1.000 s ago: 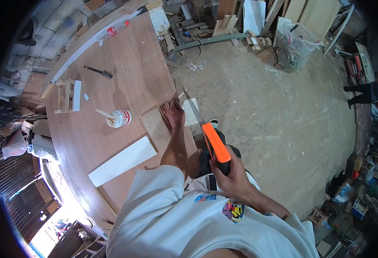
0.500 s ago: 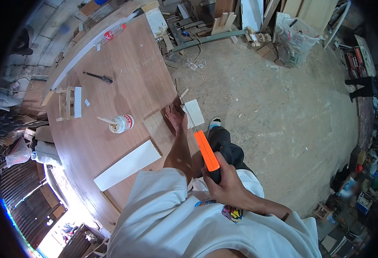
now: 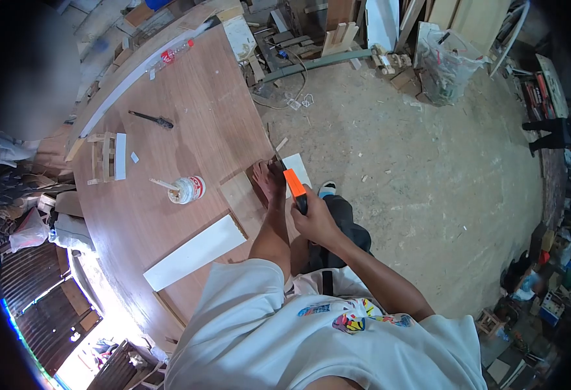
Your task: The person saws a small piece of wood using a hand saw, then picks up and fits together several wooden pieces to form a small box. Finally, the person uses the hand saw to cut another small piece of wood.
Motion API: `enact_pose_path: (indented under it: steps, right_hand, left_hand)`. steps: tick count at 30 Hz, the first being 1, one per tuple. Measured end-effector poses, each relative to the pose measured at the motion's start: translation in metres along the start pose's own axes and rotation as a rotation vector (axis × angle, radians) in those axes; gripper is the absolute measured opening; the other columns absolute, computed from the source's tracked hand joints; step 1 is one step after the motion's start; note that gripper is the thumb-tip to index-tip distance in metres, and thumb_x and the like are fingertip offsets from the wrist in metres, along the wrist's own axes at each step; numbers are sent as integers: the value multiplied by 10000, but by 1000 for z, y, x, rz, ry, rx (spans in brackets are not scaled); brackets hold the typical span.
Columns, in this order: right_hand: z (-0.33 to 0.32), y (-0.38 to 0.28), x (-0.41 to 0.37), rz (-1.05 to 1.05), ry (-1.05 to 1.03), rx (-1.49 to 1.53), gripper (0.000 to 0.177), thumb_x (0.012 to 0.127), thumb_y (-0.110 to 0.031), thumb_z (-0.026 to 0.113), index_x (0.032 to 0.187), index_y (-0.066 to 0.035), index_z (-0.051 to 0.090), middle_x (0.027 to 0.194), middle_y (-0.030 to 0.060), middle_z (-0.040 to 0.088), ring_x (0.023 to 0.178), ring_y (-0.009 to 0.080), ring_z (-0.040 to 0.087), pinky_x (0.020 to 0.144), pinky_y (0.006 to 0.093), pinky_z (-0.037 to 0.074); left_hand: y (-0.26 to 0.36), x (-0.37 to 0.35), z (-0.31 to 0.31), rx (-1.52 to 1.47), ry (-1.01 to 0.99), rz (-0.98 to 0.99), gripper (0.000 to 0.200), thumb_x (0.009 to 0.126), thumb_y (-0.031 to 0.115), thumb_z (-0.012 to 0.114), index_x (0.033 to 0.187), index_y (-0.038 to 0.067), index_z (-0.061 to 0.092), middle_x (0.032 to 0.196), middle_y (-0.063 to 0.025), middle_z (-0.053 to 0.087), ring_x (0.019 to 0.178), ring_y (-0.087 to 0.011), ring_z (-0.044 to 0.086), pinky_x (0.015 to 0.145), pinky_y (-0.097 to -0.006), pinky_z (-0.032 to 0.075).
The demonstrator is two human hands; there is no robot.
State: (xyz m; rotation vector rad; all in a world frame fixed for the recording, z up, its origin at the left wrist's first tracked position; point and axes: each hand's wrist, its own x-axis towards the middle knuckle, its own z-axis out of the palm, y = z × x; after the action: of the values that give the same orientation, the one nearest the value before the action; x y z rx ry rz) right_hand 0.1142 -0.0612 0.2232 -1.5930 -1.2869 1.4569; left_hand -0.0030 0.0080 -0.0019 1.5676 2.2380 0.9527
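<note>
My right hand [image 3: 313, 218] is wrapped round the black grip of a handsaw [image 3: 294, 184] with an orange handle. Its thin blade points away from me, close beside my left hand. My left hand [image 3: 271, 177] lies on a piece of board at the table's edge, fingers spread and pressing down. A white-faced part of the board [image 3: 296, 167] juts past the edge over the floor, with the blade across it. Where exactly the teeth touch is hidden. A longer white board [image 3: 196, 253] lies on the table nearer to me.
On the wooden table [image 3: 201, 104] stand a white tub [image 3: 188, 189] with a stick in it and a small wooden frame [image 3: 106, 157]. A dark tool [image 3: 151, 119] and a plastic bottle [image 3: 177, 51] lie farther off. A bag of scraps [image 3: 451, 68] and another person's legs [image 3: 547, 134] are to the right.
My right hand has pushed the saw forward, away from my body, so its handle is now close to my left hand. My left hand has stayed on the board.
</note>
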Motion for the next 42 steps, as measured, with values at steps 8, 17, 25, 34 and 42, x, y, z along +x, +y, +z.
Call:
enact_pose_path:
  steps: [8, 17, 25, 34, 42]
  right_hand:
    - [-7, -51, -51, -1, -8, 45, 252, 838, -37, 546, 1075, 19, 482, 665, 133, 530, 622, 164, 563, 584, 316, 447]
    - [9, 21, 10, 36, 13, -24, 218, 823, -47, 574, 1022, 23, 517, 677, 129, 526, 632, 175, 554, 601, 346, 452]
    - [-7, -11, -35, 49, -19, 13, 364, 794, -16, 546, 1154, 25, 514, 768, 139, 571, 701, 188, 579, 681, 308, 469]
    - [-11, -32, -45, 28, -9, -16, 316, 786, -11, 553, 1097, 25, 516, 757, 151, 557, 683, 206, 558, 647, 339, 455]
    - [15, 32, -1, -7, -9, -36, 396, 773, -21, 558, 1163, 19, 495, 709, 221, 565, 661, 340, 638, 622, 364, 477]
  left_hand:
    - [-6, -2, 6, -2, -10, -44, 231, 872, 234, 509, 960, 23, 542, 1124, -195, 518, 1085, -370, 474, 895, -482, 355]
    - [-3, 3, 2, -71, -63, -72, 286, 851, 257, 528, 998, 12, 535, 1166, -205, 505, 1122, -385, 453, 941, -492, 339]
    - [7, 2, -6, 16, -111, -126, 299, 835, 249, 555, 1014, 11, 536, 1170, -205, 499, 1130, -384, 444, 942, -488, 340]
    - [-1, -5, 2, -31, -99, -115, 266, 846, 230, 525, 1002, 14, 534, 1157, -195, 499, 1104, -373, 454, 939, -487, 338]
    - [6, 0, -5, -74, -69, -78, 283, 860, 246, 509, 1009, 7, 531, 1133, -202, 489, 1102, -380, 448, 943, -489, 333]
